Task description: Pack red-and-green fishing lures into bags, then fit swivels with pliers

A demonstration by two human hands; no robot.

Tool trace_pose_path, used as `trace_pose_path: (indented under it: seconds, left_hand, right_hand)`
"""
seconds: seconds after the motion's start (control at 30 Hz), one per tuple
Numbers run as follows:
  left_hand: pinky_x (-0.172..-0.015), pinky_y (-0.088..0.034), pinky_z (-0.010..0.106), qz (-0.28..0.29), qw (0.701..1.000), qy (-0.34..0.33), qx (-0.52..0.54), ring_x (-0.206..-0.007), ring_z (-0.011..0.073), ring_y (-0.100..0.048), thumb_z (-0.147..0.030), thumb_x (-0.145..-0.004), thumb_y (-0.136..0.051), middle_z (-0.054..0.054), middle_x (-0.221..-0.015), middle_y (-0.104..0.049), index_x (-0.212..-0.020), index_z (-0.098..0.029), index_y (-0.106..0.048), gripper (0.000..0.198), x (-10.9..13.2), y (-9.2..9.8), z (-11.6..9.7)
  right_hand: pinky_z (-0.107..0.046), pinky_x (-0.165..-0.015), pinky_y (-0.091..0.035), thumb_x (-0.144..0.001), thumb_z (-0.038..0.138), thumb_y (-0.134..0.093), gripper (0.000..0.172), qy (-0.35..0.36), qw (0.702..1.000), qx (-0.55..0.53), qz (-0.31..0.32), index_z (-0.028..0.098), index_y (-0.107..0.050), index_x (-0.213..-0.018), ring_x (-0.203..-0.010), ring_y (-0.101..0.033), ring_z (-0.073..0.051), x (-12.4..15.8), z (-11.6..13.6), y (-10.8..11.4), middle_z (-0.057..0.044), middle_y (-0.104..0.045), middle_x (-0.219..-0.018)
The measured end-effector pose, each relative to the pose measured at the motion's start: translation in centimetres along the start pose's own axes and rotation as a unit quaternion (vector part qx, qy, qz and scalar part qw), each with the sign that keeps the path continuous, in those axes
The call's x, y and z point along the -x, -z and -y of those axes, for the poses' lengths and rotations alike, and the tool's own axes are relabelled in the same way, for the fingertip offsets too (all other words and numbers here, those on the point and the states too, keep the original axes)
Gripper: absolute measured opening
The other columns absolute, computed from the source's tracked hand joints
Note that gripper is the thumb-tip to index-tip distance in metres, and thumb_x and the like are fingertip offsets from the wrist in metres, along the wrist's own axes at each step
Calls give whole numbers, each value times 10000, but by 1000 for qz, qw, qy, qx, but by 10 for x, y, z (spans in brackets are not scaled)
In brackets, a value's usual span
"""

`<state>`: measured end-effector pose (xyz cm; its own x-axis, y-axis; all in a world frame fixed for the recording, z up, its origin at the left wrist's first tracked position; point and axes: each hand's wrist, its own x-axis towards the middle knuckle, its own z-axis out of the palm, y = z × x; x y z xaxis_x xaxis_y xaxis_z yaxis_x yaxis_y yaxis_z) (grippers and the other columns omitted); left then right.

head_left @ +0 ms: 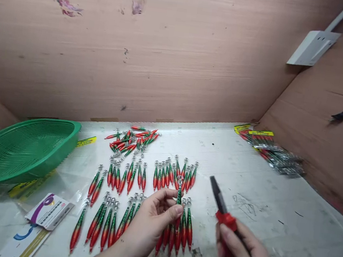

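My left hand (160, 213) pinches a red and green fishing lure (179, 197) upright between thumb and fingers, its metal hooks at the top. My right hand (241, 247) is wrapped round a tool with a red and black handle (227, 221); its dark, narrow tip points up and to the left, apart from the lure. Below and behind my left hand, several similar lures (189, 228) lie in rows on the white table (219, 151). More rows (132, 178) are to the left, and a loose pile of lures (135, 138) is farther back.
A green basket (23, 151) stands at the left. Near it lie printed cards (49, 211) and clear bags with yellow labels (86, 141). Packaged lures (269, 152) are at the back right. A pinkish wall (167, 60) bears a white socket box (314, 48).
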<state>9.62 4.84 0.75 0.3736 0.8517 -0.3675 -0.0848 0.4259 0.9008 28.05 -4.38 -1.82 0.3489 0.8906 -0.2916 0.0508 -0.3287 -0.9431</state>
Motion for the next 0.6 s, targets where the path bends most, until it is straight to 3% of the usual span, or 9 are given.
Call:
trace_pose_path:
  seconds: [0.03,0.1,0.17,0.23,0.3,0.37,0.43,0.5,0.6]
  left_hand:
    - [-760,-457,284,9,999,-6,-50,-777,154,-558,-332,-694,-793,-13,-797,-558,-947,-175,-589,361,-1,-4,1]
    - [-674,-437,270,32,981,-27,-188,-687,142,-527,-237,-759,-704,-25,-768,-534,-922,-194,-517,252,-3,-18,3]
    - [-638,-419,273,48,930,-49,-361,-685,159,-549,-152,-810,-614,4,-822,-563,-944,-198,-501,181,-6,-38,6]
    - [-631,-420,285,62,846,-49,-527,-755,202,-615,-66,-831,-538,77,-972,-606,-1011,-182,-536,214,-9,-60,11]
    - [-629,-441,291,72,762,-31,-643,-849,252,-669,29,-812,-475,151,-1122,-600,-1094,-154,-570,350,-12,-79,20]
    - [-624,-470,289,80,704,-15,-705,-882,274,-701,90,-799,-415,196,-1174,-595,-1160,-130,-580,454,-15,-92,30]
    - [-631,-502,299,84,678,-11,-731,-887,285,-717,91,-824,-393,216,-1161,-608,-1172,-112,-595,451,-15,-97,36]
    - [-637,-531,324,86,673,-20,-734,-869,299,-722,5,-875,-453,218,-1135,-623,-1149,-105,-620,339,-18,-95,33]
    - [-675,-558,362,16,683,-69,-727,-869,301,-710,-256,-905,-603,172,-1093,-647,-1117,-127,-648,252,-40,-77,2]
  right_hand:
    - [-257,-491,-382,-825,690,-507,482,40,995,63,-69,216,-573,-778,-500,-467,-143,-7,3,16,20,-499,-563]
    - [-278,-510,-370,-820,613,-505,408,94,944,228,-218,236,-519,-664,-525,-475,-163,-24,5,47,8,-491,-581]
    - [-300,-509,-371,-762,567,-501,357,127,888,328,-297,245,-501,-608,-557,-516,-191,-40,3,69,-26,-535,-660]
    - [-316,-513,-390,-740,551,-478,334,136,871,348,-318,250,-513,-599,-575,-543,-210,-51,-3,80,-44,-552,-700]
    - [-326,-529,-415,-749,552,-467,338,139,872,343,-320,250,-536,-613,-595,-565,-221,-57,-12,81,-49,-556,-711]
    - [-338,-565,-441,-754,558,-469,345,148,872,340,-318,249,-555,-627,-630,-584,-230,-59,-19,78,-52,-561,-734]
    - [-353,-607,-461,-753,561,-471,347,159,873,334,-318,247,-569,-643,-663,-596,-240,-58,-23,75,-57,-563,-756]
    - [-366,-621,-468,-745,573,-473,356,168,875,321,-320,246,-585,-663,-681,-604,-251,-57,-24,74,-65,-576,-771]
    - [-376,-599,-464,-729,624,-485,398,170,883,296,-323,248,-607,-679,-688,-614,-269,-58,-25,77,-72,-604,-786]
